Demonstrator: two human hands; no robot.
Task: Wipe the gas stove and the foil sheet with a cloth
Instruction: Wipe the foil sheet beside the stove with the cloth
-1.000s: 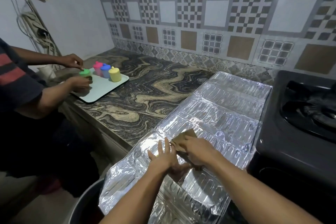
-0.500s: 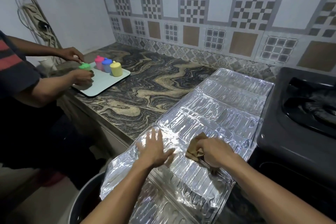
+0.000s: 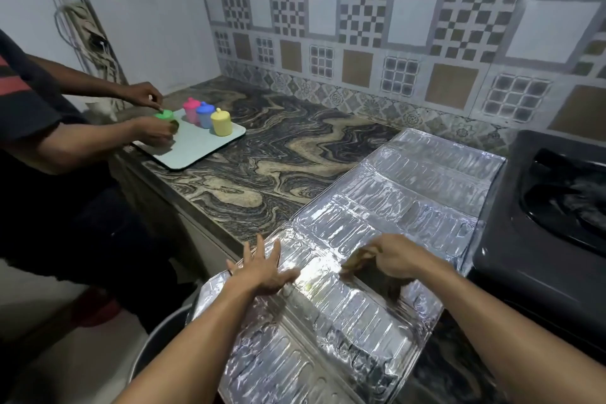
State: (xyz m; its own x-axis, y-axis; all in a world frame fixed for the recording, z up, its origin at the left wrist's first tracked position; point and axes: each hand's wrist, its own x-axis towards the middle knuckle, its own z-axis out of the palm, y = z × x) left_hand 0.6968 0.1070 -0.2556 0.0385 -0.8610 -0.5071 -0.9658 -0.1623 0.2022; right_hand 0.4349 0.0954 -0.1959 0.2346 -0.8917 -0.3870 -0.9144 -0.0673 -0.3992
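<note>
- Head view, the hands: the left hand (image 3: 262,272) lies flat with fingers spread wide, pressing the near-left part of the foil sheet (image 3: 410,193). The right hand (image 3: 392,259) is curled around a brown cloth (image 3: 355,257), which it holds against the foil near its middle.
- Head view, the task's things: the foil sheet lies on the marbled countertop (image 3: 262,167), its right edge touching or just beside the dark gas stove (image 3: 524,239); its near end hangs past the counter edge, above a dark bucket (image 3: 157,338).
- Risk, foil: it looks thin and embossed, so I judge a hard stroke could crease or tear it, or drag it over the edge toward the bucket if the left hand's press slackens.
- Risk, coverage: the far panels by the tiled wall look a stretch away; leaning in could shift the sheet.
- Risk, stove: not yet under the cloth, and I cannot tell whether it has been wiped.
- Hard to make out: the cloth is blurred and mostly under the fingers, so its size and dampness are unclear. The stove's burner is cut off at the right edge and dark.
- Elsewhere: a second person at the left handles a green-lidded cup (image 3: 164,116) on a pale tray (image 3: 196,147), well apart from the foil.
</note>
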